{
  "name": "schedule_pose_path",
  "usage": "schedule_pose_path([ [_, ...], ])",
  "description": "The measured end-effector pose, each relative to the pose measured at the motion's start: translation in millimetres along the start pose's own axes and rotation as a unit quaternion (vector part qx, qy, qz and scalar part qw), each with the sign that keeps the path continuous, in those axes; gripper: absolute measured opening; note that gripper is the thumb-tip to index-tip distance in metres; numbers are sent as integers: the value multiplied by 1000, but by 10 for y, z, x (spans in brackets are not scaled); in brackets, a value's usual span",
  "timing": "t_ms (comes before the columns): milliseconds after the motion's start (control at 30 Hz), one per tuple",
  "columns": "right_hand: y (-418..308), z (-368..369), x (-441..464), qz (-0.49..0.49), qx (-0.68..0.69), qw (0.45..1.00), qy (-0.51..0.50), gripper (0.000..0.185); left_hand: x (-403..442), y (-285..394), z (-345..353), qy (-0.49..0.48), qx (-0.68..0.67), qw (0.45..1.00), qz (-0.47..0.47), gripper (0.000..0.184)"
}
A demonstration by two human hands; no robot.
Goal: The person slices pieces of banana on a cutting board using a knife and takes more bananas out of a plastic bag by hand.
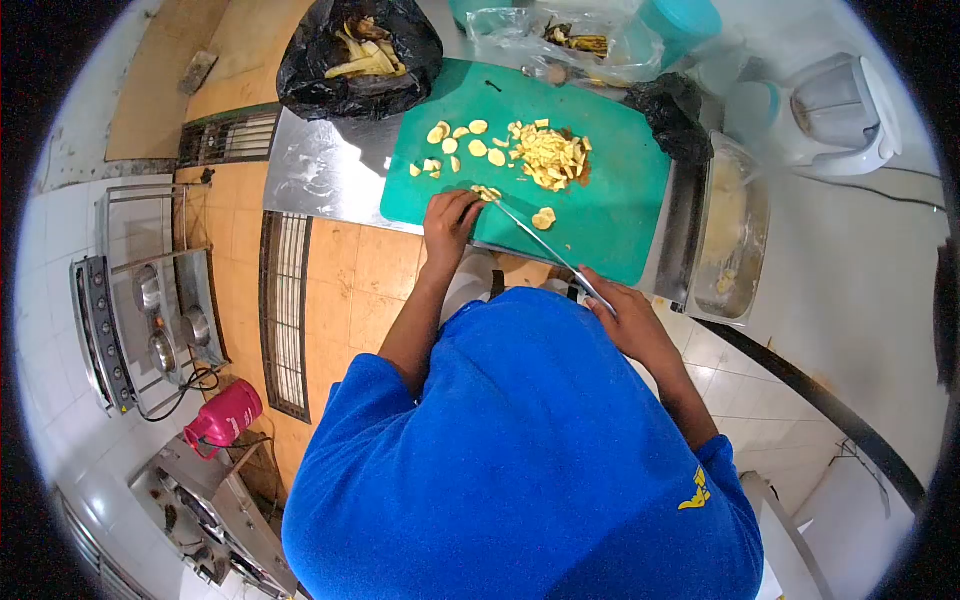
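Note:
My right hand is closed round the handle of a knife, whose blade points up and left across the green cutting board. At the board's near edge, my left hand has its fingers bent and pressed against a few pale yellow slices, which look like plantain. The blade's tip lies right beside those slices and fingertips. A heap of chopped yellow pieces is further back on the board. Several round slices lie scattered to its left, and a small cluster of slices sits near the blade.
A black bag with yellow peels stands at the back left of the steel table. Behind the board are a clear plastic bag and a teal container. A crumpled black bag and a metal tray are at the right.

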State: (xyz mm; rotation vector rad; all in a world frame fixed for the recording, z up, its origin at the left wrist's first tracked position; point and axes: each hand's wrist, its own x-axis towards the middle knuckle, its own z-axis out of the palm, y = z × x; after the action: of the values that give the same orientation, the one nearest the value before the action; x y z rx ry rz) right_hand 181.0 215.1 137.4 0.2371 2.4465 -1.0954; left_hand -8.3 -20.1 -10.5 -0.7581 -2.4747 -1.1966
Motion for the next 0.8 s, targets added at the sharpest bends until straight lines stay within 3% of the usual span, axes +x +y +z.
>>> schedule_pose_path([
  [800, 51, 43, 47, -28, -11, 999, 20, 52, 12, 9, 7, 9, 7, 1000, 11, 22],
])
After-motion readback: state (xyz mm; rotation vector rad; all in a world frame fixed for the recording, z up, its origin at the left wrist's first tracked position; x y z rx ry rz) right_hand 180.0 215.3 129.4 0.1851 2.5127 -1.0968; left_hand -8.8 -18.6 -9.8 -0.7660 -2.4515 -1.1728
